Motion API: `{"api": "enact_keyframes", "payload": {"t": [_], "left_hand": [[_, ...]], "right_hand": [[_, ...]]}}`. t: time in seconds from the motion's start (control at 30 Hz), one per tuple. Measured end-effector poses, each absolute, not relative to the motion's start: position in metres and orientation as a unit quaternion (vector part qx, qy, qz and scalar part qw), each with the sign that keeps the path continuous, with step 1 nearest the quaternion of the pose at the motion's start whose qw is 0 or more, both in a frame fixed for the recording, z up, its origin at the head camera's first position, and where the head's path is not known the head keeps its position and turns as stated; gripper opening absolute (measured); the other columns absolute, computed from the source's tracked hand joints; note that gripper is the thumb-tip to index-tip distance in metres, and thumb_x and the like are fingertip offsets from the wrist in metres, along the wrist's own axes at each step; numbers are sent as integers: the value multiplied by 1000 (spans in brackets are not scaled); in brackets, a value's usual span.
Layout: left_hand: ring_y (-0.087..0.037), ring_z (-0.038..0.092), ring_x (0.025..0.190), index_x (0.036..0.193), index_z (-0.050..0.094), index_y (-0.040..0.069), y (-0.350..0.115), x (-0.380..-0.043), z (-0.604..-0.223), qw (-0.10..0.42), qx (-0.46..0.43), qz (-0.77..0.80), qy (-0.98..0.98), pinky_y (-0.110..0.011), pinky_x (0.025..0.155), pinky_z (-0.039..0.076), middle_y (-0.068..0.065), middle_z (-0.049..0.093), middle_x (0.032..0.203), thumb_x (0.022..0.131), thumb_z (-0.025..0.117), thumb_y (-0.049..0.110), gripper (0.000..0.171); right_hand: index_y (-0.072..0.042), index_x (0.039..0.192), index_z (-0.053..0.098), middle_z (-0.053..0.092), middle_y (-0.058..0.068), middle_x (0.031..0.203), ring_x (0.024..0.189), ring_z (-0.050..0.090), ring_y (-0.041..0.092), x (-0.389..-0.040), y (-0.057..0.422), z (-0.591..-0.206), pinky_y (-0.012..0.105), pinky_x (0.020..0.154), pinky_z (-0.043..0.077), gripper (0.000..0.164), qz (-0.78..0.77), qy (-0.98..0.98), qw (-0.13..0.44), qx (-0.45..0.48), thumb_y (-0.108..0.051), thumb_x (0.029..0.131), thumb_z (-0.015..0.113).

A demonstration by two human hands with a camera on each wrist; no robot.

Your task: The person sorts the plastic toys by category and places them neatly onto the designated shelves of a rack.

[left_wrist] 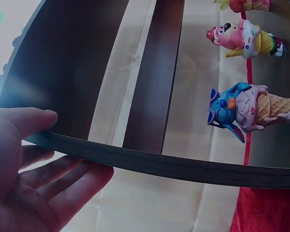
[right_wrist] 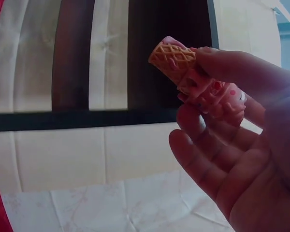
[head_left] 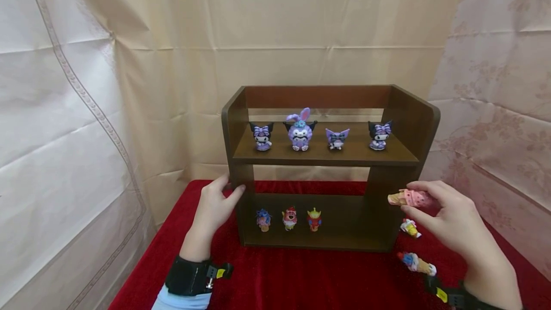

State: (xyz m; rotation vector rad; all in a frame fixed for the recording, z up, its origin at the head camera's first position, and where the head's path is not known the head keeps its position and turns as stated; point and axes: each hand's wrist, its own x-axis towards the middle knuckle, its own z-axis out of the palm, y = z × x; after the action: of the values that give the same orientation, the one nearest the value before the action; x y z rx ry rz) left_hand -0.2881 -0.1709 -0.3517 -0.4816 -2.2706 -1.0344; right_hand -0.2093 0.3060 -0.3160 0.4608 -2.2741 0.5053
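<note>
My right hand (head_left: 452, 214) pinches a pink ice-cream-cone figurine (head_left: 409, 198) near the right side of a brown two-tier shelf (head_left: 318, 162). In the right wrist view its waffle cone (right_wrist: 171, 59) points up and left, while fingers partly cover its pink top. My left hand (head_left: 214, 209) holds the shelf's left side panel, thumb inside and fingers outside, as the left wrist view shows. On the lower tier stand a blue figurine (head_left: 263, 220), a pink-faced figurine with a red cap (head_left: 290, 218) and a green-headed figurine (head_left: 314, 219), all upright.
Across the upper tier are purple figurines, among them a long-eared one (head_left: 300, 130). To the right of the shelf, on the red cloth (head_left: 292, 276), lie a yellow-and-white figurine (head_left: 411, 228) and a blue-topped cone figurine (head_left: 416, 263). Beige curtain (head_left: 301, 23) hangs behind.
</note>
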Motion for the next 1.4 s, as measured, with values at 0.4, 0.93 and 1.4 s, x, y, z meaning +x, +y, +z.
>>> {"api": "enact_keyframes", "payload": {"t": [0.4, 0.93, 1.4], "left_hand": [[-15, 61, 98, 117, 64, 17, -171, -287, -351, 294, -181, -391, -853, -39, 73, 58, 0, 68, 107, 87, 71, 21, 31], [-15, 61, 99, 120, 63, 18, -171, -288, -351, 292, -183, -392, -853, -38, 73, 58, 1, 68, 110, 87, 71, 21, 34], [-16, 61, 99, 119, 63, 17, -171, -287, -350, 291, -183, -394, -853, -42, 73, 58, 0, 68, 109, 87, 71, 21, 33]], "right_hand": [[-11, 109, 59, 63, 0, 91, 71, 60, 15, -220, 276, -323, 17, 60, 52, 54, 218, -881, 360, 217, -8, 63, 87], [-12, 114, 62, 61, -2, 99, 81, 57, 12, -253, 246, -355, 38, 64, 58, 49, 237, -882, 315, 259, -7, 70, 84], [-10, 117, 59, 64, 4, 102, 93, 61, 18, -275, 223, -390, 44, 74, 56, 47, 207, -911, 244, 262, -9, 75, 81]]}}
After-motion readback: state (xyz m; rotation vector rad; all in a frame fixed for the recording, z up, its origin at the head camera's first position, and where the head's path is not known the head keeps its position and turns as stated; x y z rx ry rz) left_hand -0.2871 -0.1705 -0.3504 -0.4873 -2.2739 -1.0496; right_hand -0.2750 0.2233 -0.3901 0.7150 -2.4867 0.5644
